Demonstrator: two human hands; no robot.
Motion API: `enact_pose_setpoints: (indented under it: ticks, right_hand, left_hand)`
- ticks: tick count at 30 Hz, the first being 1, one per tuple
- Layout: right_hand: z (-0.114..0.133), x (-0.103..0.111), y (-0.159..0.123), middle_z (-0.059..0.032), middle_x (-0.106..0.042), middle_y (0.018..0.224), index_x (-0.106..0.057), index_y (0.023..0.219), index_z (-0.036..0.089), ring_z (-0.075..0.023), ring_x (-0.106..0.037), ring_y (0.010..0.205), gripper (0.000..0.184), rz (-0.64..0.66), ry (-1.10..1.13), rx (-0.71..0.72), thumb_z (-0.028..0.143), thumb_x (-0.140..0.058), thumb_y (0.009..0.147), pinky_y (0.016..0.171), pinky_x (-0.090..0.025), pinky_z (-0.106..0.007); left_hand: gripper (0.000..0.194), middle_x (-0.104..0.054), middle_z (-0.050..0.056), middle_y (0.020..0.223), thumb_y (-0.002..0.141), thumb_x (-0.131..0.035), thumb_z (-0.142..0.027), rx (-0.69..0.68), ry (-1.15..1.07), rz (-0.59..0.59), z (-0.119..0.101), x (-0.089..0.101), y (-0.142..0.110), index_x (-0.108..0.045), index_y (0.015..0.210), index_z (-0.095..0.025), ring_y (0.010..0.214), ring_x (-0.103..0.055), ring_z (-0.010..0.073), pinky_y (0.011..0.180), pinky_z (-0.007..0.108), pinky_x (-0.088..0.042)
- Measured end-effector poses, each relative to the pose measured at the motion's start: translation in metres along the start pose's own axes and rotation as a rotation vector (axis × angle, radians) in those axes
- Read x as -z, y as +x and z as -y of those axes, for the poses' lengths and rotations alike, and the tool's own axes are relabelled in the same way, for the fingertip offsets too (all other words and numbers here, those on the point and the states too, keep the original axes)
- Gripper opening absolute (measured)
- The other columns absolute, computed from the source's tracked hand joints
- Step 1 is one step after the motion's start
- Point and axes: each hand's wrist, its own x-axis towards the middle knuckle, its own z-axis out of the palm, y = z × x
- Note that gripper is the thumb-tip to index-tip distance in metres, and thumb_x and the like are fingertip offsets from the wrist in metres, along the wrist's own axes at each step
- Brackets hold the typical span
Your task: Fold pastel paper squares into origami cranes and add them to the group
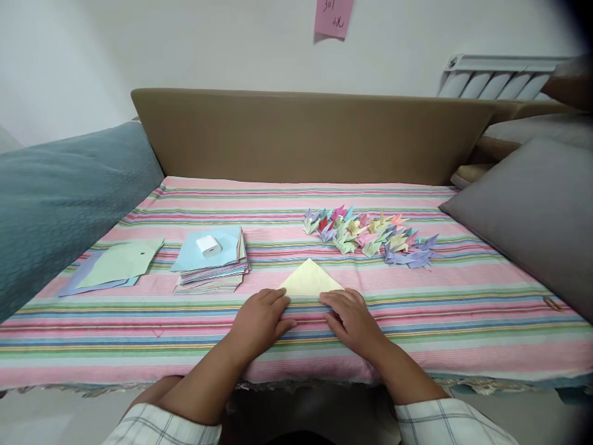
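A pale yellow sheet of paper, folded into a triangle, lies on the striped cloth with its point facing away from me. My left hand holds down its left corner, fingers curled together and thumb set apart on the cloth side. At the right corner, my right hand presses in the same way with bent fingertips. Both corners are partly hidden under the fingers. Beyond the triangle, to the right, sits a cluster of folded paper cranes in many colours.
Left of centre stands a stack of coloured paper with a white charger block on top. Farther left lie loose green and purple sheets. Cushions flank the seat, a blue one and a grey one. The brown backrest rises behind.
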Motion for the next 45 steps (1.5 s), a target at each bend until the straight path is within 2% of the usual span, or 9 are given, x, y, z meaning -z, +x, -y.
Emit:
enact_pose_setpoints:
  ticks: [3, 6, 11, 16, 21, 25, 33, 40, 45]
  right_hand:
    - [0.000, 0.000, 0.000, -0.0061, -0.064, 0.115, -0.056, 0.114, 0.024, -0.0224, -0.053, 0.110, 0.028, -0.002, 0.016, 0.001, 0.027, -0.046, 0.088, 0.097, -0.034, -0.045]
    - [0.000, 0.000, 0.000, -0.0063, -0.064, 0.115, -0.056, 0.114, 0.024, -0.0227, -0.054, 0.109, 0.028, -0.008, 0.026, 0.008, 0.027, -0.047, 0.088, 0.096, -0.035, -0.046]
    - [-0.003, -0.002, -0.002, -0.0075, -0.062, 0.115, -0.058, 0.110, 0.023, -0.0234, -0.053, 0.110, 0.026, -0.087, 0.055, 0.007, 0.030, -0.048, 0.087, 0.095, -0.038, -0.044]
    - [-0.014, -0.003, -0.001, -0.0124, -0.055, 0.121, -0.057, 0.114, 0.017, -0.0257, -0.048, 0.114, 0.033, -0.202, 0.026, -0.200, 0.033, -0.049, 0.085, 0.094, -0.041, -0.042]
    - [-0.020, -0.004, 0.002, -0.0092, -0.056, 0.122, -0.051, 0.123, 0.019, -0.0266, -0.049, 0.112, 0.044, -0.145, 0.024, -0.420, 0.035, -0.049, 0.082, 0.093, -0.041, -0.043]
    - [-0.019, -0.004, 0.003, -0.0062, -0.060, 0.116, -0.052, 0.122, 0.022, -0.0255, -0.053, 0.105, 0.043, -0.150, 0.032, -0.485, 0.035, -0.050, 0.081, 0.093, -0.037, -0.045]
    - [-0.020, -0.004, 0.003, -0.0061, -0.062, 0.106, -0.056, 0.116, 0.024, -0.0243, -0.054, 0.098, 0.038, -0.197, 0.054, -0.449, 0.033, -0.051, 0.079, 0.090, -0.036, -0.044]
    - [-0.021, 0.000, 0.000, -0.0065, -0.063, 0.100, -0.063, 0.093, 0.022, -0.0235, -0.056, 0.095, 0.021, -0.208, 0.074, -0.340, 0.030, -0.049, 0.079, 0.086, -0.037, -0.040]
    - [-0.022, 0.002, -0.003, -0.0054, -0.064, 0.104, -0.063, 0.090, 0.023, -0.0224, -0.056, 0.101, 0.024, -0.183, 0.066, -0.268, 0.017, -0.044, 0.076, 0.089, -0.035, -0.041]
  left_hand:
    - [0.024, -0.067, 0.007, 0.107, 0.085, -0.051, -0.039, 0.085, 0.012, -0.006, 0.007, 0.004, 0.004, -0.064, 0.094, -0.021, 0.095, -0.060, 0.0240, 0.081, 0.037, -0.048]
    - [0.023, -0.068, 0.007, 0.097, 0.087, -0.047, -0.035, 0.186, 0.030, -0.026, 0.013, 0.002, 0.008, -0.064, 0.085, -0.020, 0.091, -0.061, 0.0237, 0.078, 0.037, -0.048]
    - [0.028, -0.062, 0.010, 0.116, 0.083, -0.054, -0.040, 0.246, 0.015, -0.132, 0.018, -0.007, 0.016, -0.062, 0.099, -0.018, 0.103, -0.057, 0.0272, 0.088, 0.042, -0.045]
    - [0.032, -0.059, 0.008, 0.124, 0.082, -0.055, -0.039, 0.262, -0.049, -0.138, 0.021, -0.010, 0.019, -0.063, 0.107, -0.021, 0.109, -0.055, 0.0275, 0.093, 0.046, -0.043]
    - [0.025, -0.060, 0.005, 0.124, 0.079, -0.059, -0.034, 0.283, -0.138, -0.146, 0.025, -0.012, 0.018, -0.067, 0.100, -0.024, 0.109, -0.055, 0.0277, 0.093, 0.046, -0.042]
    - [0.021, -0.060, 0.005, 0.123, 0.075, -0.063, -0.027, 0.299, -0.216, -0.168, 0.027, -0.014, 0.018, -0.066, 0.095, -0.023, 0.108, -0.056, 0.0270, 0.093, 0.045, -0.042]
    - [0.004, -0.064, 0.005, 0.116, 0.073, -0.061, -0.020, 0.263, -0.343, -0.201, 0.026, -0.012, 0.019, -0.063, 0.076, -0.022, 0.108, -0.057, 0.0242, 0.092, 0.042, -0.043]
    - [0.008, -0.065, 0.003, 0.116, 0.073, -0.057, -0.016, 0.219, -0.336, -0.186, 0.023, -0.010, 0.017, -0.062, 0.070, -0.022, 0.107, -0.058, 0.0227, 0.089, 0.040, -0.043]
    - [0.016, -0.066, 0.002, 0.114, 0.068, -0.055, -0.011, 0.155, -0.293, -0.176, 0.020, -0.009, 0.015, -0.064, 0.074, -0.023, 0.103, -0.058, 0.0221, 0.091, 0.041, -0.040]
